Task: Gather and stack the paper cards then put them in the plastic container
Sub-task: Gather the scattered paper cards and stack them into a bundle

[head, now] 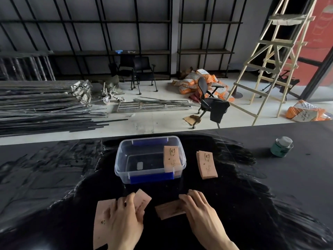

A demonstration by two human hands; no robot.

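A clear plastic container (119,159) with blue clips sits in the middle of the black table, and a stack of tan paper cards (171,158) leans against its right inner wall. A second stack of cards (206,165) lies on the table to its right. My left hand (124,219) rests flat on loose cards (102,221) near the front edge, with another card (143,198) poking out beyond its fingers. The fingers of my right hand (201,212) press on a small pile of cards (167,211) just left of them.
A green-labelled tin (281,147) stands on the table at the far right. Beyond the table's far edge is a floor with metal bars, office chairs, orange sacks and a wooden ladder.
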